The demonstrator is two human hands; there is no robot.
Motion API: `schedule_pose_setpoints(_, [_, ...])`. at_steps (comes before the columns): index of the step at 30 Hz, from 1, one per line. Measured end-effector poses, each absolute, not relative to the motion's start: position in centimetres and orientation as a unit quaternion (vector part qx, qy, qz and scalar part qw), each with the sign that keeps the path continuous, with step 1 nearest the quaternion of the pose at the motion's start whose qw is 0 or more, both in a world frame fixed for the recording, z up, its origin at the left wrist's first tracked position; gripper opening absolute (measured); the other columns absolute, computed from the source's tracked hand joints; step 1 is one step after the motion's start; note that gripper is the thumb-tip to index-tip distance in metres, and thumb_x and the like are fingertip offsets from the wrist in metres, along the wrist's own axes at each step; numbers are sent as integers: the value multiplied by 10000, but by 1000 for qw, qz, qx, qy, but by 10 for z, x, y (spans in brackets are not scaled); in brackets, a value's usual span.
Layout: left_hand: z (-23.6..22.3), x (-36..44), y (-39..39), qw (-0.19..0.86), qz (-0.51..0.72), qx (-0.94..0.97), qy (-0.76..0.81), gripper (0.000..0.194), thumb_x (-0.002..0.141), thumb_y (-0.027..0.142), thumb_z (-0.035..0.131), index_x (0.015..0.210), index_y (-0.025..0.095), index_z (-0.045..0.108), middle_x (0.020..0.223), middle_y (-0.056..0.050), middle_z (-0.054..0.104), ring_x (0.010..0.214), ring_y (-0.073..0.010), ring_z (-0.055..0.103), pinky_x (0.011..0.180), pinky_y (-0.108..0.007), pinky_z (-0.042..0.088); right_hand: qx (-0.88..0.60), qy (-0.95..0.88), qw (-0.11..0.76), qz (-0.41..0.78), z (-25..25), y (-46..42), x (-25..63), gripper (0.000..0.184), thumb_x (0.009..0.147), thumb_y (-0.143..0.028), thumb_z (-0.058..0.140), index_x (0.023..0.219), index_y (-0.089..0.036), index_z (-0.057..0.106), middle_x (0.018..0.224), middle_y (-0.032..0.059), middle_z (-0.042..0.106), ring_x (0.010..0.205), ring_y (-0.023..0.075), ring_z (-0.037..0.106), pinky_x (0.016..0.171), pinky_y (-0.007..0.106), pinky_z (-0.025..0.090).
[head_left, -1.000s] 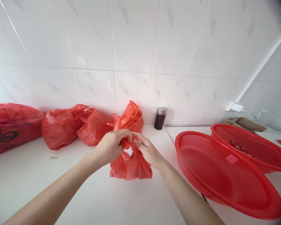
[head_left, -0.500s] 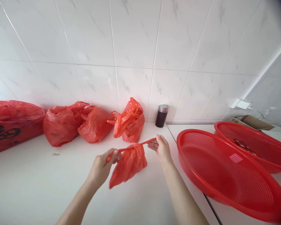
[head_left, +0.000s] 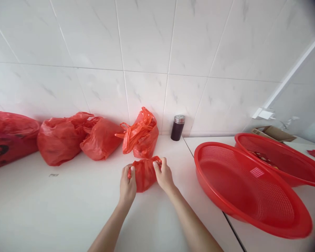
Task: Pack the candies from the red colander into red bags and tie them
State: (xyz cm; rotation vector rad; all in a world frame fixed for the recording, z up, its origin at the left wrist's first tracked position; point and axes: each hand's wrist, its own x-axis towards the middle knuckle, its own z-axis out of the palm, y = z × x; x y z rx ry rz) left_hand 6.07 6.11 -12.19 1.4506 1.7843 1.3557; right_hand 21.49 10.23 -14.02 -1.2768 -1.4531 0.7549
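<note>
Between my two hands is a small red plastic bag (head_left: 145, 176), its top edge gathered and stretched sideways. My left hand (head_left: 128, 183) grips the bag's left upper corner, thumb pressed against the fingers. At the right upper corner my right hand (head_left: 163, 174) pinches the plastic. Just behind the held bag, a knotted red plastic bag (head_left: 146, 138) with loose handles leans near the tiled wall. What is inside the held bag, if anything, cannot be seen.
Filled red bags (head_left: 60, 143) line the wall on the left. A dark flask (head_left: 177, 128) with a silver lid stands by the wall. At the right are a large red plastic basket (head_left: 208, 187), a second red basket (head_left: 299, 148) with packets inside, and a cardboard box (head_left: 280, 134).
My hands have drawn closer together. The bag, earlier hanging twisted from handles pulled wide apart, is now held lower and more upright by its upper corners. The view has shifted slightly right.
</note>
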Motion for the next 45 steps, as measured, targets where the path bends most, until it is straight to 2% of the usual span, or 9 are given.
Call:
schedule_pose_setpoints(9, [-149, 51, 97, 207, 385, 621, 650, 310, 945, 466, 301, 792, 250, 462, 863, -40, 609, 778, -223, 587, 719, -331, 438, -545, -545, 501, 393, -159, 120, 242, 214, 757, -306, 548, 779, -241, 346, 705, -49, 498, 646, 148, 492, 618, 261, 383])
schedule_pose_setpoints(16, [-155, 38, 108, 208, 304, 651, 664, 215, 905, 428, 376, 838, 267, 502, 671, -25, 631, 600, -231, 570, 585, -301, 390, -547, -528, 498, 417, -162, 126, 246, 199, 698, -231, 563, 751, -230, 371, 705, -61, 463, 655, 125, 438, 635, 247, 360])
schedule_pose_setpoints(19, [-156, 36, 108, 212, 301, 643, 672, 237, 905, 455, 375, 867, 275, 524, 682, -29, 654, 598, -235, 578, 582, -303, 398, -539, -524, 498, 434, -155, 121, 248, 194, 691, -216, 570, 749, -228, 386, 712, -60, 459, 649, 119, 425, 621, 239, 347])
schedule_pose_setpoints(24, [-150, 32, 99, 231, 338, 623, 667, 327, 921, 535, 334, 897, 275, 529, 876, -27, 697, 748, -213, 636, 706, -298, 464, -473, -523, 478, 523, -135, 112, 262, 231, 690, -315, 650, 771, -203, 465, 713, -45, 500, 646, 115, 496, 618, 238, 413])
schedule_pose_setpoints(27, [-146, 31, 96, 255, 365, 605, 660, 402, 899, 594, 349, 858, 257, 564, 870, -24, 689, 784, -211, 627, 727, -288, 470, -471, -497, 490, 540, -133, 114, 268, 299, 755, -444, 602, 767, -211, 415, 688, -39, 518, 611, 119, 510, 583, 242, 419])
schedule_pose_setpoints(34, [-150, 32, 102, 270, 322, 603, 678, 386, 898, 578, 358, 883, 270, 591, 854, -13, 702, 784, -213, 620, 722, -284, 456, -576, -474, 520, 417, -158, 127, 266, 294, 750, -399, 598, 725, -224, 363, 659, -56, 476, 608, 119, 477, 594, 241, 380])
schedule_pose_setpoints(40, [-142, 40, 101, 257, 281, 572, 727, 391, 887, 570, 359, 904, 281, 622, 838, -49, 701, 768, -265, 622, 682, -335, 450, -628, -530, 489, 292, -161, 124, 264, 257, 813, -454, 542, 800, -248, 388, 715, -34, 583, 664, 177, 552, 636, 282, 363])
schedule_pose_setpoints(43, [-134, 48, 100, 274, 286, 567, 722, 451, 891, 596, 326, 1012, 276, 619, 986, -55, 709, 865, -252, 653, 715, -319, 478, -647, -550, 455, 268, -156, 121, 258, 367, 793, -576, 562, 855, -251, 404, 800, -10, 622, 746, 200, 606, 647, 285, 384])
schedule_pose_setpoints(45, [-131, 55, 101, 285, 277, 589, 704, 476, 887, 617, 316, 1063, 284, 606, 1052, -45, 701, 909, -240, 660, 740, -313, 489, -670, -575, 402, 243, -155, 119, 252, 505, 697, -664, 631, 888, -249, 415, 840, 8, 628, 777, 216, 619, 640, 285, 393])
